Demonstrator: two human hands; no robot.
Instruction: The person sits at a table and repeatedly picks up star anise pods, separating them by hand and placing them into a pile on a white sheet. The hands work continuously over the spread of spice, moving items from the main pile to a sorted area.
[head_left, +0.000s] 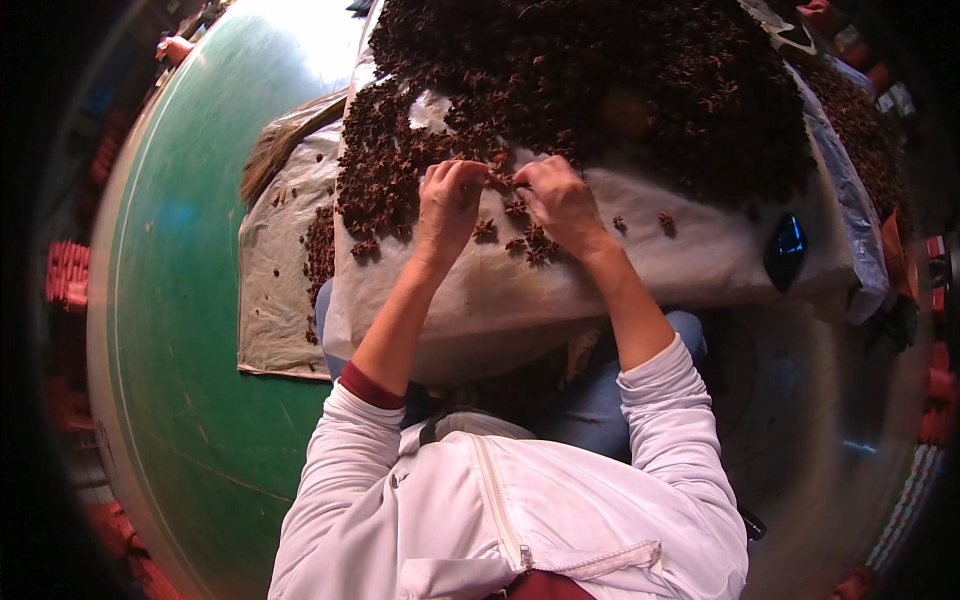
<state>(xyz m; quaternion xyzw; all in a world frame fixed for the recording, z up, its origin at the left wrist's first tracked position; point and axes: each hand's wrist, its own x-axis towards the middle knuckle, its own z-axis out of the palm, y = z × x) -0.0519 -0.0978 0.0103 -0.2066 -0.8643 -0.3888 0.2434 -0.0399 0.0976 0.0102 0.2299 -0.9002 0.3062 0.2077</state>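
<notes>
A broad dark heap of star anise (570, 67) covers the far part of a table draped in a whitish plastic sheet (480, 300). My left hand (452, 199) is over the near left edge of the spread pods, fingers bent inward and their tips hidden. Close by on its right, my right hand (559, 199) has its thumb and fingers drawn together above the sheet. Whether either hand holds a pod cannot be made out. Several loose star anise pods (534, 244) lie between and below the hands. Two more, including one star anise pod (666, 220), sit farther right.
A dark glossy phone-like object (785, 253) rests at the sheet's right edge. To the left, a straw broom (281, 146) lies on a lower sheet (274, 300) with more pods (321, 247). Green floor (180, 300) stretches left. Another heap of brown pods (855, 127) is at the right.
</notes>
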